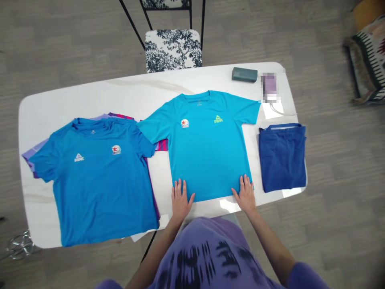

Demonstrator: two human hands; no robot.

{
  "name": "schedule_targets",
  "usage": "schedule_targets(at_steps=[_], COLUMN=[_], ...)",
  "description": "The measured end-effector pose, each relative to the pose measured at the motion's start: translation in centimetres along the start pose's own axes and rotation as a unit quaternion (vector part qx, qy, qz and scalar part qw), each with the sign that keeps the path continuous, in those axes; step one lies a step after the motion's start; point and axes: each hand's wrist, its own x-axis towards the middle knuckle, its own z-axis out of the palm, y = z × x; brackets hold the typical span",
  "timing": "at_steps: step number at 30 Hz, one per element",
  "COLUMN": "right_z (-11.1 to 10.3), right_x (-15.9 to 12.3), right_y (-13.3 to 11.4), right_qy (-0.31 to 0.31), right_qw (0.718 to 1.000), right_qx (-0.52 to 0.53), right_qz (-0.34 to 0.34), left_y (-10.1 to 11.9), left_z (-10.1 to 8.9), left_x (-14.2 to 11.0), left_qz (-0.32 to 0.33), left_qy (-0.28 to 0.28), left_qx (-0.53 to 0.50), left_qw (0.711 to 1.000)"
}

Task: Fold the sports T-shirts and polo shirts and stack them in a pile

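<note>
A turquoise T-shirt (207,152) lies spread flat, front side up, with its collar toward the far edge of the table. My left hand (181,200) rests flat on its lower left hem corner, fingers spread. On the lower right hem corner lies my right hand (245,194), also flat with the fingers apart. To the left, a darker blue T-shirt (102,188) is laid out over other shirts, of which purple and pink-striped edges show. The turquoise left sleeve overlaps the blue shirt's sleeve. Folded navy fabric (282,158) sits at the right.
The white table (126,94) has rounded corners. Near its far right corner are a dark grey-green case (244,75) and a blurred-out purple item (270,86) with a cable. A patterned chair (173,50) stands beyond the far edge. Patterned fabric (368,60) appears at far right.
</note>
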Motion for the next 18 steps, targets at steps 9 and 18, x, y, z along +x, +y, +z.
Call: schedule_targets(at_steps=[9,18], right_z=[-1.7,1.8], right_x=[-2.9,-7.7], right_y=[-3.1,-21.2], right_qy=[0.042,-0.068], right_qw=[0.997,0.973], right_qx=[0.064,0.213], right_qz=[0.004,-0.05], left_y=[-3.7,-15.9], left_z=[-6.5,-19.9], left_x=[4.5,31.5], left_qz=[-0.059,-0.204], left_qy=[0.082,0.105], left_qx=[-0.035,-0.161], left_qw=[0.994,0.96])
